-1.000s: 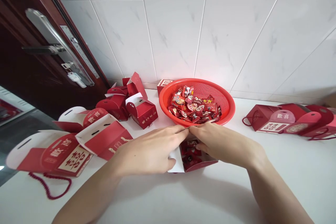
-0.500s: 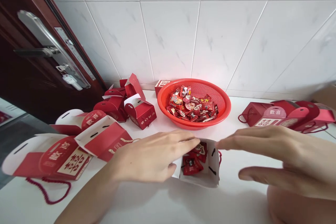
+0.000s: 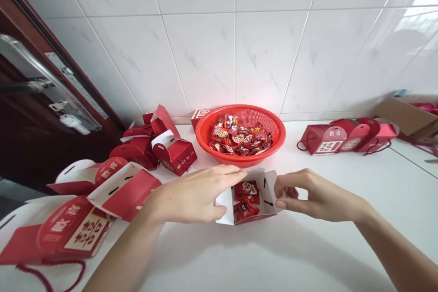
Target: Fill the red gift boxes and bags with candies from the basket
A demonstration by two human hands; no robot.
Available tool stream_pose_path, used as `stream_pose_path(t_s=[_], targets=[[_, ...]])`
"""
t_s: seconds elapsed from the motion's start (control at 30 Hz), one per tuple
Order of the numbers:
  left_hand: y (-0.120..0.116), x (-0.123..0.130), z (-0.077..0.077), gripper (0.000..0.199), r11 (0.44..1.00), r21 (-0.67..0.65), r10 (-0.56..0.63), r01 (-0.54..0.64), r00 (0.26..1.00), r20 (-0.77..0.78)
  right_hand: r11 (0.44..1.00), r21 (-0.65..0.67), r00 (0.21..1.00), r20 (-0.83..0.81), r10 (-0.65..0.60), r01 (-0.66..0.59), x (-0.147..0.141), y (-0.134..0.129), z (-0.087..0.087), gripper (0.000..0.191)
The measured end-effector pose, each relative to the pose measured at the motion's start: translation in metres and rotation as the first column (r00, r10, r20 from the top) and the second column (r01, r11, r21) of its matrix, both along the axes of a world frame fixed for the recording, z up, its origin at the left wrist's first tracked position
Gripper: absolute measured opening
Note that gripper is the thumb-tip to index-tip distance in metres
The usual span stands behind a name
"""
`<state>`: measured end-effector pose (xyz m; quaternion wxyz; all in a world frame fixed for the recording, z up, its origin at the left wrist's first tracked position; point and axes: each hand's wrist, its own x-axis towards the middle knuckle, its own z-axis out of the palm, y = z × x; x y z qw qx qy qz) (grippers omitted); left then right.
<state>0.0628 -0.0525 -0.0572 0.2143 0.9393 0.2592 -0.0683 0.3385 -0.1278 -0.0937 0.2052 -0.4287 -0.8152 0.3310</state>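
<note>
An unfolded-top red candy box with a white inside lies in front of me, its opening facing up. Several red-wrapped candies are inside it. My left hand rests over the box's left flap, fingers stretched toward the far wall and thumb apart on the near side. At the opposite end, my right hand has its fingers curled, with thumb and index pinching the box's right edge. The cord on that side is hidden. Just beyond the box stands a red plastic basket holding many wrapped candies.
Open red boxes with cord handles crowd the left side of the white table. Closed red boxes stand in a row at right. Behind them is a cardboard carton. A tiled wall backs the table; a door is at left.
My right hand has moved in from the right and closed on the box's right edge. The left hand stays over the left flap. The view has shifted toward the right.
</note>
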Motion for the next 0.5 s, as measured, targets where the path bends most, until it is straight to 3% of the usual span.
stream_pose_path(t_s=[0.13, 0.33, 0.5], targets=[[0.005, -0.001, -0.003, 0.085, 1.0, -0.009, 0.019, -0.019, 0.999, -0.028, 0.995, 0.017, 0.97, -0.225, -0.091, 0.098, -0.004, 0.003, -0.023, 0.033], [0.005, 0.005, -0.001, 0.081, 0.999, -0.03, 0.022, -0.022, 1.0, -0.003, 0.936, 0.165, 0.905, -0.351, -0.241, 0.313, -0.014, 0.002, -0.045, 0.026], [0.007, 0.013, -0.005, 0.071, 0.998, -0.03, 0.056, -0.054, 0.996, 0.069, 0.866, 0.325, 0.867, -0.452, -0.211, 0.38, -0.024, 0.002, -0.059, 0.022]])
